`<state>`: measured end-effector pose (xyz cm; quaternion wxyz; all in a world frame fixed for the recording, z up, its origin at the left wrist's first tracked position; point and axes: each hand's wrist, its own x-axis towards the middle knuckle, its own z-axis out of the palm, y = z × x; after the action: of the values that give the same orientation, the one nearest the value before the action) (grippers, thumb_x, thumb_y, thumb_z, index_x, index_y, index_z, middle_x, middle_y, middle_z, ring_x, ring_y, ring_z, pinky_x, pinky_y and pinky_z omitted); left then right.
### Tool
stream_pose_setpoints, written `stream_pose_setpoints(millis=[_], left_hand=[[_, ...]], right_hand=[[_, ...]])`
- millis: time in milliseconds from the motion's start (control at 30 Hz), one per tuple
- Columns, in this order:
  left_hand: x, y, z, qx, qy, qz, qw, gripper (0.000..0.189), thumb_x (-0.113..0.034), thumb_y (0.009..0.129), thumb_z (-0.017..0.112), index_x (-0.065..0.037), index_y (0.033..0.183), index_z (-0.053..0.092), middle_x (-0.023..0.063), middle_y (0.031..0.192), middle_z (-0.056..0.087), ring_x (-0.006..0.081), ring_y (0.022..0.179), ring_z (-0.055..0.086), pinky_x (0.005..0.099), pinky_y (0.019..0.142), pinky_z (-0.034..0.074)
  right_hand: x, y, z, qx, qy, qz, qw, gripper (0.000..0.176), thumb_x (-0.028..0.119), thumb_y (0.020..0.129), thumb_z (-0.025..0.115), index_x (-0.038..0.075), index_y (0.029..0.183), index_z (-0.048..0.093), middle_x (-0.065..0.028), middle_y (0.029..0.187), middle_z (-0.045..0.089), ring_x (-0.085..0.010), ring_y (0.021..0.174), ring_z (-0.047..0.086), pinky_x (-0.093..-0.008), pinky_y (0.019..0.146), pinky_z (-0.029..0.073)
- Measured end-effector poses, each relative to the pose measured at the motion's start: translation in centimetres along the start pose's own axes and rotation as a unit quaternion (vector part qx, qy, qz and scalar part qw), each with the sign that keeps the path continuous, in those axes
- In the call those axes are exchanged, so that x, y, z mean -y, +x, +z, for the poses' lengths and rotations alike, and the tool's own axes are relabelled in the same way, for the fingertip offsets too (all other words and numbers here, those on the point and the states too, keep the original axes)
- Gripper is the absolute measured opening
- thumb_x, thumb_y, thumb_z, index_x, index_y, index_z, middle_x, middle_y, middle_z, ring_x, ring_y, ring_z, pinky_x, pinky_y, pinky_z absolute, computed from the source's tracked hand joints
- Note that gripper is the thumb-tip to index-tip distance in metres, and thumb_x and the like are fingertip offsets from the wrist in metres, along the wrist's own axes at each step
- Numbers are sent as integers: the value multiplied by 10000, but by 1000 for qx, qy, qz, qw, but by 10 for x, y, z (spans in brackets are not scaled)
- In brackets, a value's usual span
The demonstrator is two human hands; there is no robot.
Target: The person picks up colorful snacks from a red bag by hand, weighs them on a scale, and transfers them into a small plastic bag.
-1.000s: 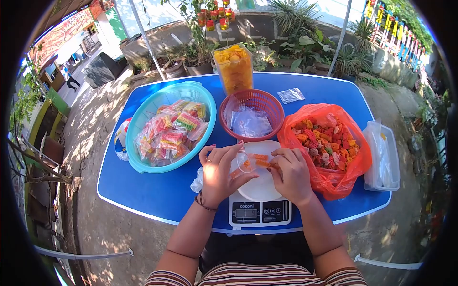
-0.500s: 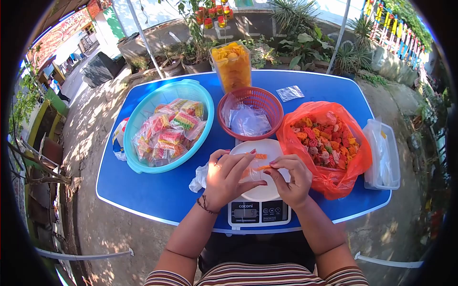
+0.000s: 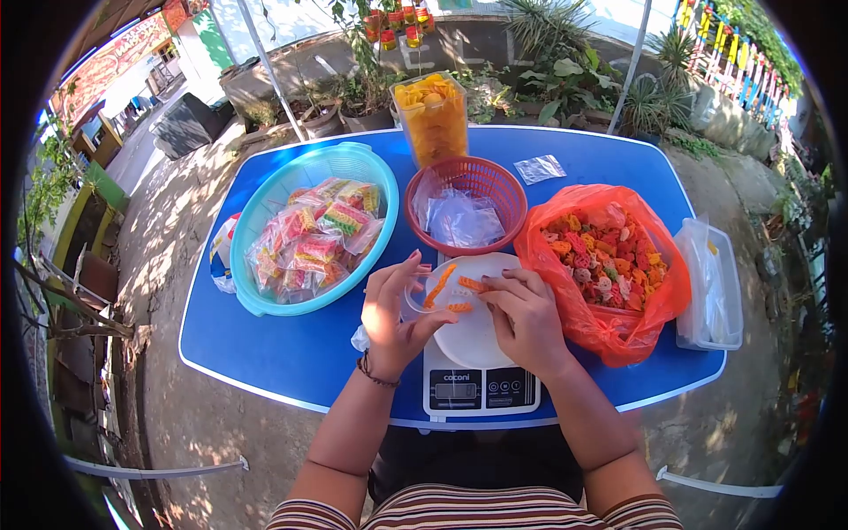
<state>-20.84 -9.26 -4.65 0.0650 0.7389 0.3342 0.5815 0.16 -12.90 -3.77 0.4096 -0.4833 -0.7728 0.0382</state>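
Note:
Over the white round plate of a kitchen scale (image 3: 481,392), my left hand (image 3: 389,309) holds a small clear plastic bag (image 3: 413,299) spread between thumb and fingers. Orange ridged snack strips (image 3: 439,285) show at the bag, one long and one short. My right hand (image 3: 527,318) pinches another short orange snack piece (image 3: 473,283) close to the bag's mouth. Right behind the hands stands a red plastic basket (image 3: 515,231) with flat clear bags (image 3: 459,221) in it.
A turquoise basket (image 3: 256,303) of filled snack packets stands left. On the right are an orange-red plastic bag (image 3: 618,340) of colourful snack pieces and a clear tub (image 3: 729,309). A tall container (image 3: 433,119) of yellow chips and a small clear packet (image 3: 540,169) sit at the back.
My left hand has shifted left and tilted more upright with the bag. The orange strips now show apart from each other, and my right hand has moved slightly up, its fingers over the plate.

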Motion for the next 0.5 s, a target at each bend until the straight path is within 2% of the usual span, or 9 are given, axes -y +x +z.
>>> stream_pose_setpoints(millis=[100,167,267,467,500], left_hand=[[-4,2,0,54,80,74,993,903,-488,645,872,6,1335,566,92,1103,667,185,903,639,313,810,545],[-8,4,3,56,66,81,993,843,-441,624,901,-17,1282,587,80,1095,671,223,922,635,347,810,524],[-10,5,5,57,56,85,993,807,-404,609,917,-33,1250,597,70,1090,674,244,928,633,365,809,512],[-13,7,6,74,69,102,990,764,-359,597,922,-33,1221,628,62,1089,676,236,902,640,353,798,514],[-15,7,7,76,68,111,989,754,-352,596,923,-33,1215,636,60,1087,675,233,898,642,351,797,516]], right_hand=[[-5,-3,-2,-28,63,26,997,215,-136,810,627,14,944,705,-152,1125,717,-310,1025,672,-362,924,528],[-5,-2,-1,-83,154,68,982,197,-152,834,619,1,930,696,-179,1113,711,-292,981,694,-334,904,543],[4,-1,-3,-168,373,141,902,174,-163,869,604,-24,939,684,-210,1085,701,-262,927,712,-300,842,566],[4,2,-12,-131,158,-90,975,138,-106,868,668,-22,978,678,-162,990,714,-257,888,709,-309,787,567],[7,1,-11,-138,172,-72,973,146,-100,852,684,-21,975,681,-157,979,713,-263,887,706,-319,789,565]])
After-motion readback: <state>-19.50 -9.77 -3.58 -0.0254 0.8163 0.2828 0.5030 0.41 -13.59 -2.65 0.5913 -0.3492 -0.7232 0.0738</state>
